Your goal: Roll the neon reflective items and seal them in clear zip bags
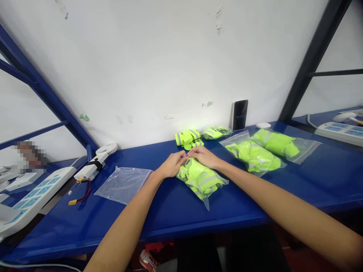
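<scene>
A clear plastic bag holding a folded neon-yellow reflective vest lies on the blue table in front of me. My left hand and my right hand meet at the bag's far edge, both with fingers pinched on its opening strip. Just beyond my hands lie a folded loose vest and another bunched one, both out of bags.
Two more bagged vests lie to the right. An empty clear bag lies to the left, by a small white fan with wires. A phone leans on the wall. Power strips sit at both sides.
</scene>
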### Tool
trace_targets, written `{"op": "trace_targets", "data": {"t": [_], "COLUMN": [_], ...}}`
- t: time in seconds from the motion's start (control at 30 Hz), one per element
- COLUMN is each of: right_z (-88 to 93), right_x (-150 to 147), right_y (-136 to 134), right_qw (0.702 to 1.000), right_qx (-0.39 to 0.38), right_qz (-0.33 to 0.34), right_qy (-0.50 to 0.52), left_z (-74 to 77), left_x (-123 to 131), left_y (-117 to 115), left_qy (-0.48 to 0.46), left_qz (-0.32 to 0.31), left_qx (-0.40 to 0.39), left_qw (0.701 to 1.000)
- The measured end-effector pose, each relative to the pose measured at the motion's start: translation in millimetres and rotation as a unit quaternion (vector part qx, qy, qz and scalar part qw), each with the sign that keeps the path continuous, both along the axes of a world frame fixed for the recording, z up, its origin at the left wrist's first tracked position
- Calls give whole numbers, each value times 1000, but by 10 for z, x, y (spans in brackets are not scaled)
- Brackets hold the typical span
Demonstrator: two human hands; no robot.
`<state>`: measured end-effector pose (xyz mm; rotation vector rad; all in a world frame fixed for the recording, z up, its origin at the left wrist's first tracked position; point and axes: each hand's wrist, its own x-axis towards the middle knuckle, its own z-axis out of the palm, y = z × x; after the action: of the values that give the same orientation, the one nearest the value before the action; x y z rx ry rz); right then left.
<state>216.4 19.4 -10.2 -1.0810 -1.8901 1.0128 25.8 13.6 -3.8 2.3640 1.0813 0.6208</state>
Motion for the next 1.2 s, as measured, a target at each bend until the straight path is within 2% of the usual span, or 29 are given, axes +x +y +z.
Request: {"op": "trace_targets", "data": {"t": [0.17,0.33,0.5,0.63,0.77,0.87,0.93,1.0,1.07,1.13,1.2], "right_z": [37,100,123,109,117,120,105,77,46,20,1], "right_x": [-14,-3,-4,-41,-50,-2,48,97,135,154,154], "right_y": [-20,-79,-135,-153,-120,-50,7,56,86,95,88], "right_qw": [1000,994,987,991,994,986,981,976,973,974,977], "right_qx": [19,97,150,126,22,-76,-78,-46,-13,17,60], "right_qz": [-15,-10,-35,-51,-72,-86,-110,-151,-181,-190,-188], "right_qy": [-8,-59,-36,22,81,122,139,147,140,118,79], "left_z": [16,79,163,158,92,67,74,88,93,75,33], "left_x": [14,-27,-58,-40,-34,-98,-184,-297,-423,-548,-664], "left_y": [-30,-70,-64,-47,-20,9,39,87,159,249,340], "left_qy": [22,55,47,21,7,-34,-71,-109,-154,-216,-270], "left_qz": [8,27,40,31,48,112,181,269,379,484,538], "left_qx": [19,64,76,60,73,110,160,214,242,207,118], "left_qw": [1000,996,995,998,996,987,968,933,880,822,790]}}
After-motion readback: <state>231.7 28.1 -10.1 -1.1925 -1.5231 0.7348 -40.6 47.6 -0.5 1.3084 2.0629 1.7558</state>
